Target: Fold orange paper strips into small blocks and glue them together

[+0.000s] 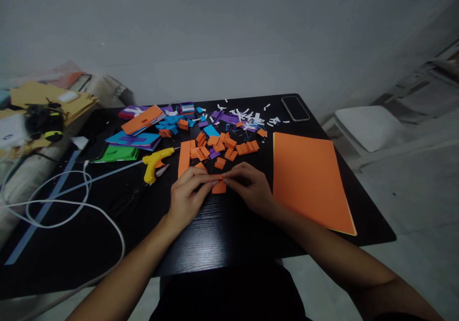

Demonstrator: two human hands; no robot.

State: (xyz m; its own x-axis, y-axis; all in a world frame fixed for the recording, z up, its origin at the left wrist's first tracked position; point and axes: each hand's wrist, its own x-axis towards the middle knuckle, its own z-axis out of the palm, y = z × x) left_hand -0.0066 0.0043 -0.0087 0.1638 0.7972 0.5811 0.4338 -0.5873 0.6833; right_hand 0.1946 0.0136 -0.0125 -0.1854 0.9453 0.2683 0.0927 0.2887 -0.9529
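Note:
A small folded piece of orange paper (219, 187) is pinched between both hands above the black table. My left hand (187, 193) grips its left end between thumb and fingers. At the right end, my right hand (251, 187) pinches it the same way. Just beyond the fingers lie several small folded orange paper pieces (229, 153), with a few purple and blue bits among them. An orange paper strip (184, 158) rests beyond my left hand. To the right of my right hand is a stack of large orange sheets (308, 182).
A yellow glue gun (157, 163) lies left of my hands, near dark-handled scissors (131, 199). White paper scraps (247, 116) and a phone (295, 108) are at the back. Coloured paper bundles (134, 139) and a looping white cable (86, 206) occupy the left. A white stool (369, 125) stands right.

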